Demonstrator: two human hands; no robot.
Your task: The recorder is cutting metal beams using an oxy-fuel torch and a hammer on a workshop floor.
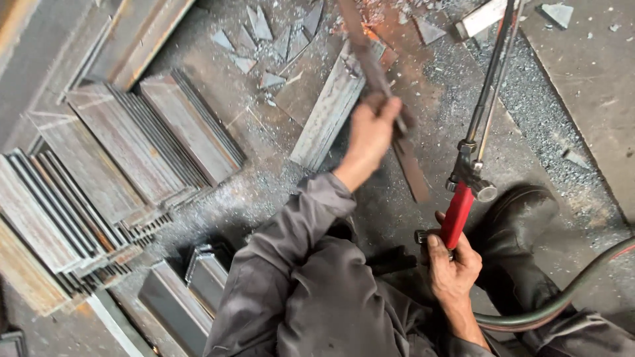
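Note:
My left hand is closed around a long rusty flat metal bar that runs from the top of the view down past the hand to about mid-frame. My right hand grips the red handle of a cutting torch, whose thin metal tubes rise toward the top right. A dark hose curves away from the torch's rear end to the right. Both arms wear grey sleeves. I am crouched over a gritty metal floor.
Stacks of cut steel plates lie on edge at the left. A longer plate lies beside the bar. Small triangular offcuts are scattered at the top. My dark boot is at the right. Channel pieces sit at lower left.

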